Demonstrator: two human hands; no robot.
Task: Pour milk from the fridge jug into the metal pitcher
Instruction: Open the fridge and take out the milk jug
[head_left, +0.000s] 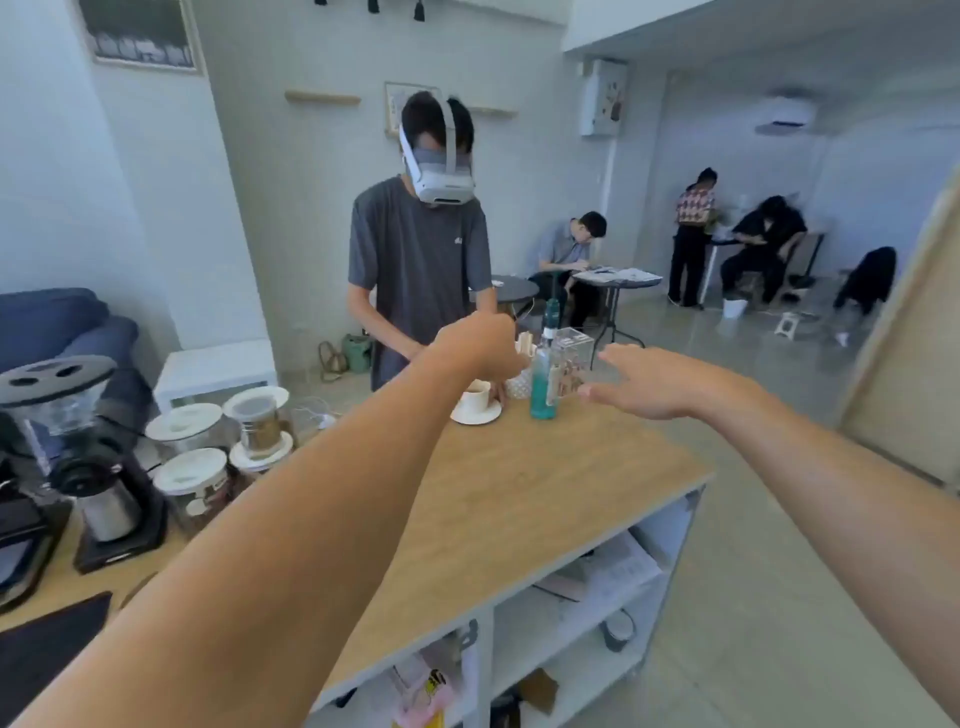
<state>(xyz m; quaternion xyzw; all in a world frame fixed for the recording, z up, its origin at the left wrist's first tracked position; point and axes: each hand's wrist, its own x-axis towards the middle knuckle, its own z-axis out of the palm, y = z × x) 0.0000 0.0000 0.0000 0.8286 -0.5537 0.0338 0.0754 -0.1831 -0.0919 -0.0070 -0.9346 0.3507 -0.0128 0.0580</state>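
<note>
While I am reaching both hands out over the wooden surface (519, 499), neither the fridge jug nor the metal pitcher is showing anywhere, so I am judging the pour as not yet begun. My left hand (480, 345) is curling closed above the white cup (477, 397), its grip hidden from me, while my right hand (657, 384) is hovering open and empty just right of the teal bottle (544, 384). Next I am needing to find the fridge and fetch that jug.

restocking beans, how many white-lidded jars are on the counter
4: back left, back right, front left, and front right, partly hidden; more may sit behind the arm.
</note>
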